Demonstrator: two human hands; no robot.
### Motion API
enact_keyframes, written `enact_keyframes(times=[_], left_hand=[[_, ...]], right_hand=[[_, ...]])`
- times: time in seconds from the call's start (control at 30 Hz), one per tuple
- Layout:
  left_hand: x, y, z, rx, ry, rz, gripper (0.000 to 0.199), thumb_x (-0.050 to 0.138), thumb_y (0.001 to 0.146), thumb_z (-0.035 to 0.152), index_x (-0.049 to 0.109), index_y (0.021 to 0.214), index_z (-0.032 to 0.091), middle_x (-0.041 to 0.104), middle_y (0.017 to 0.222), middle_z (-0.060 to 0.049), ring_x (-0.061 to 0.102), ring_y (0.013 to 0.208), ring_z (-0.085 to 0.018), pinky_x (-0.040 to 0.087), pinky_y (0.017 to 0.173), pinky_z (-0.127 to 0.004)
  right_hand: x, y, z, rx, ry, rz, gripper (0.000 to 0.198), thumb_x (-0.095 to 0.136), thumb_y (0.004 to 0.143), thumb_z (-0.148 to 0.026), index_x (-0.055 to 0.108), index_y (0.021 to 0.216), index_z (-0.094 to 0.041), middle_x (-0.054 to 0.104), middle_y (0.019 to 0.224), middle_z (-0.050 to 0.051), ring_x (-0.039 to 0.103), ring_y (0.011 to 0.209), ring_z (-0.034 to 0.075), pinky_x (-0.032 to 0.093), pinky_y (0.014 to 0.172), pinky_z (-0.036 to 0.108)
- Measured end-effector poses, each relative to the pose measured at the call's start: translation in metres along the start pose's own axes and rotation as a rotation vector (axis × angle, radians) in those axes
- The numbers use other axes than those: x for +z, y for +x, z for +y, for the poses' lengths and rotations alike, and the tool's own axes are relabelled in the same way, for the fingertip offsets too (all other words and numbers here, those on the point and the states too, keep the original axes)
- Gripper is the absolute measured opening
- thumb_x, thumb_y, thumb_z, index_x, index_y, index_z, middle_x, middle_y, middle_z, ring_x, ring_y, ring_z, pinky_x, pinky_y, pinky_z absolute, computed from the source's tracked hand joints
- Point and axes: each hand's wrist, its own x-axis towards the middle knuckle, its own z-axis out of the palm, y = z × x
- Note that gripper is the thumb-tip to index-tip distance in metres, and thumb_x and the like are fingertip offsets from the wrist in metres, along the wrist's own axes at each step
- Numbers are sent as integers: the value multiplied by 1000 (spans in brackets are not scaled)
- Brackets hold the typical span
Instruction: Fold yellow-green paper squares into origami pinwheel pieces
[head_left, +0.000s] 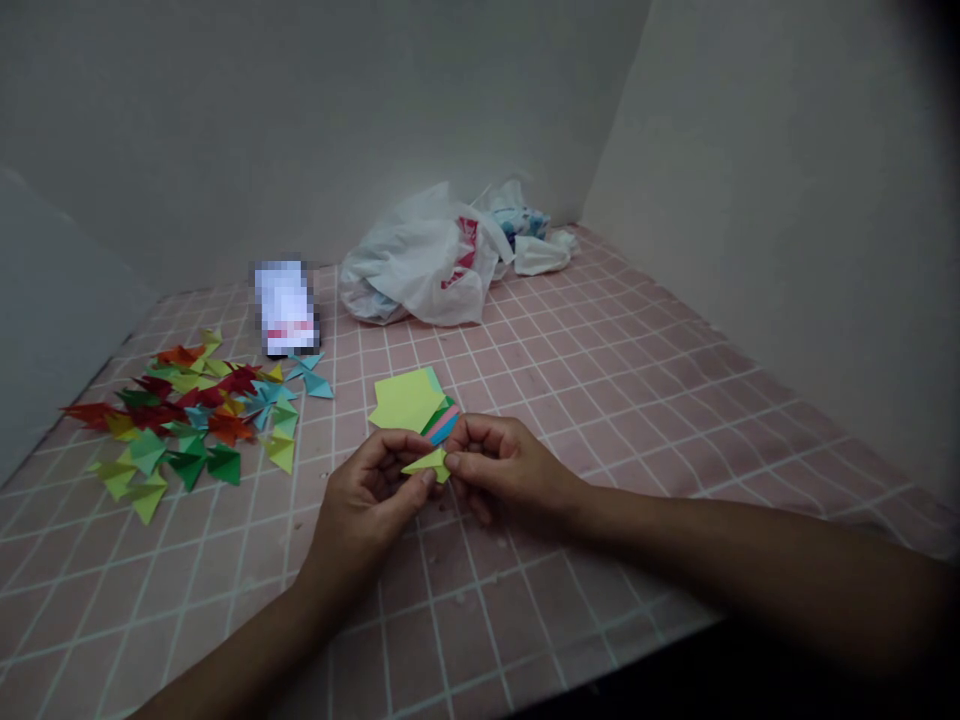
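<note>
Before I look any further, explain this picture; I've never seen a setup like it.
There is no machine here, just a person's bare left hand and bare right hand. One camera, worn on that person's head, looks forward and down. Both hands hold a small folded yellow-green paper piece in a fingertip grip. Just beyond lie flat coloured paper sheets, yellow-green uppermost. Leftward, many folded multicoloured paper pieces spread over a pink surface with white grid lines. Farther back are a bright, pixelated rectangular screen and a crumpled white plastic bag with red print.
</note>
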Motion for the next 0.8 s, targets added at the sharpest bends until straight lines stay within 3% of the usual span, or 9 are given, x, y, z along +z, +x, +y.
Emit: enact_keyframes(times=[0.2,0.8], left_hand=[[0,0,0,-66,-27,-1,13,73,75,18,67,86,17,70,71,2,69,61,-11,57,60,-21],[-2,0,-2,-18,55,28,3,70,76,17,71,78,20,73,65,1,71,62,-13,57,59,-22]], right_hand=[[0,0,1,-7,6,-19,18,67,83,-28,53,77,-18,60,56,-6,50,36,5,37,34,15],[-2,1,3,-16,23,-39,19,66,86,-27,52,77,-19,61,57,-6,52,38,5,38,37,16]])
